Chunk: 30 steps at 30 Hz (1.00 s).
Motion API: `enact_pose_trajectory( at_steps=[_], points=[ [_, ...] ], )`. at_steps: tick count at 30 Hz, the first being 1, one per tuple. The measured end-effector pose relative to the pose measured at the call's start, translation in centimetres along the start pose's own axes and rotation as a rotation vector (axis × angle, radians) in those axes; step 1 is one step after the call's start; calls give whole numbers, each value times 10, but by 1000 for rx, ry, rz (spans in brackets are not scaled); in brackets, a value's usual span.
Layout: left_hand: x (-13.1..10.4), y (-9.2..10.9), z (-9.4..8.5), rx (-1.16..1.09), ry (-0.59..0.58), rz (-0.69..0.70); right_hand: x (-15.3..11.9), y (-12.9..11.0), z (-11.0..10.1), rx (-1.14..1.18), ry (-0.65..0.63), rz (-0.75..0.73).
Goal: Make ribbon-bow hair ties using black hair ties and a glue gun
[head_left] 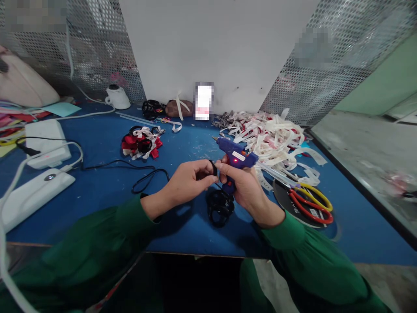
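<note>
My right hand (249,184) is wrapped round the handle of a blue hot glue gun (235,153), whose nozzle points to the upper left and whose small red light glows. Pinched in my left hand (192,176) is a black hair tie (213,167); the right thumb and fingertips meet the left fingers at it. A bundle of black hair ties (220,208) lies on the table just below the glue gun. Left of centre sits a pile of red, white and black bow pieces (141,142).
White ribbon strips (270,134) are heaped at the back right. Scissors with red and yellow handles (312,204) lie on a black disc. A phone (204,102) leans against the back board. White power strips (35,193) and cables occupy the left side.
</note>
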State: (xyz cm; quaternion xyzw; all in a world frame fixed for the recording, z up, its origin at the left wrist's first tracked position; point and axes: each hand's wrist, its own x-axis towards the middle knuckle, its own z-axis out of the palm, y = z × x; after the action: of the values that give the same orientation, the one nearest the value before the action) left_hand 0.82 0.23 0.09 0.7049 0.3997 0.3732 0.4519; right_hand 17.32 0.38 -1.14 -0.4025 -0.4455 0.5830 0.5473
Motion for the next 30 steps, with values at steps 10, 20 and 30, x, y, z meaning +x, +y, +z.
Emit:
enact_pose_trajectory(
  at_steps=[10,20,30],
  points=[
    [9,0,-14,-398,230,-166,-8,-18,-7,-410,146,-158],
    [13,-2,-21,-484,310,-98,-25,-12,-5,-612,30,-294],
    [14,-4,-22,-466,344,-60,-27,-10,-4,-663,-25,-327]
  ],
)
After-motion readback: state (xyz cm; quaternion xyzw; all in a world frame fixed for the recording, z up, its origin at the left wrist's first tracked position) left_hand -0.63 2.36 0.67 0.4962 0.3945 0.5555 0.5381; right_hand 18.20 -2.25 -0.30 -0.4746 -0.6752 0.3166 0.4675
